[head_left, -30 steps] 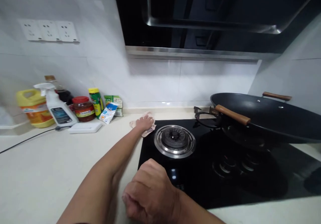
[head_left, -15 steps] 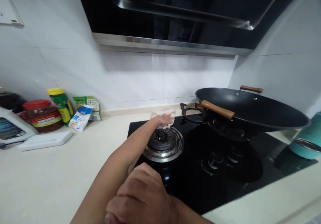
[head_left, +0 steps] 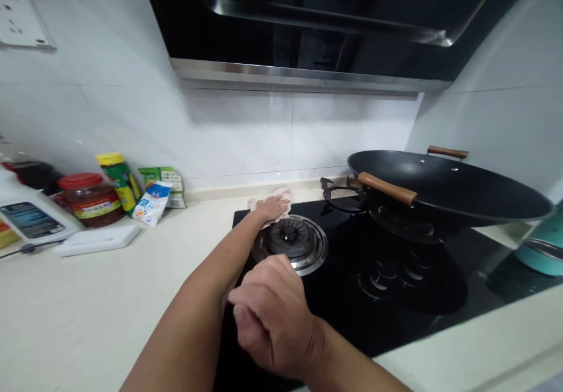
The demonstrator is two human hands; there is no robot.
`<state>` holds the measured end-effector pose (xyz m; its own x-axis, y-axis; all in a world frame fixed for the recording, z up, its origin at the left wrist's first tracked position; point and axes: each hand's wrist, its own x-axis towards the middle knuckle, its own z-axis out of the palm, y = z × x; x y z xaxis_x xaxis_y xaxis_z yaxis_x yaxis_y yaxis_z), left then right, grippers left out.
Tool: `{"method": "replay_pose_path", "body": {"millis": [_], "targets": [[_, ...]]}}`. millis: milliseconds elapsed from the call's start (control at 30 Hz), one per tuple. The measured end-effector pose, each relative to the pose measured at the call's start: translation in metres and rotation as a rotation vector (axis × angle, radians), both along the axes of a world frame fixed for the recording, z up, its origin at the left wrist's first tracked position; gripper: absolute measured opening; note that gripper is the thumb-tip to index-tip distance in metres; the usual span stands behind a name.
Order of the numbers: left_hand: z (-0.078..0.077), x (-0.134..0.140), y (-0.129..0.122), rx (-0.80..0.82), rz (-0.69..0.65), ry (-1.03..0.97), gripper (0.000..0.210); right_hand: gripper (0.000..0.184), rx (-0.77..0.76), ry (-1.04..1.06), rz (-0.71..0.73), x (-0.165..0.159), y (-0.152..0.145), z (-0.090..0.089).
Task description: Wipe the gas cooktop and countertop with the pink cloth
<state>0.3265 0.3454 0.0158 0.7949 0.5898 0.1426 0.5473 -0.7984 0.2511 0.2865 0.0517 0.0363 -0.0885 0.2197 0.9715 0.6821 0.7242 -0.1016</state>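
Observation:
My left hand [head_left: 271, 207] presses down on a pale pinkish cloth [head_left: 281, 195] at the back left edge of the black glass cooktop [head_left: 334, 298], just behind the left burner [head_left: 289, 237]. Its fingers spread over the cloth, which bunches out around them. Closer to me, my right hand [head_left: 275, 316] is a closed fist above the cooktop's front left part. Nothing shows in that fist, and it hides the front rim of the burner. A metal pan support [head_left: 345, 198] lies to the right of the burner.
A large black wok [head_left: 448, 190] with wooden handles sits at the cooktop's right. Low overhead hangs a range hood [head_left: 308, 72]. Jars, packets and a white bottle [head_left: 35, 216] line the left counter. A teal container [head_left: 541, 257] stands at the right edge.
My left hand has slid the cloth leftward along the cooktop's back edge. My right fist has risen and shifted slightly right. The view has turned a little left.

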Motion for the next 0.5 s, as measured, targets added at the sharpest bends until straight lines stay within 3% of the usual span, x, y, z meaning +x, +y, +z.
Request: {"method": "replay_pose_path", "body": {"millis": [200, 367, 500], "targets": [[-0.008, -0.055, -0.035, 0.112, 0.211, 0.001, 0.043, 0.017, -0.003, 0.186, -0.072, 0.022, 0.009, 0.001], [-0.008, -0.086, -0.079, 0.096, 0.291, 0.054, 0.044, 0.019, 0.0, 0.379, -0.171, 0.045, 0.02, 0.004], [-0.009, -0.104, -0.12, 0.077, 0.328, 0.086, 0.05, 0.023, -0.016, 0.414, -0.236, 0.057, 0.03, 0.0]]}}
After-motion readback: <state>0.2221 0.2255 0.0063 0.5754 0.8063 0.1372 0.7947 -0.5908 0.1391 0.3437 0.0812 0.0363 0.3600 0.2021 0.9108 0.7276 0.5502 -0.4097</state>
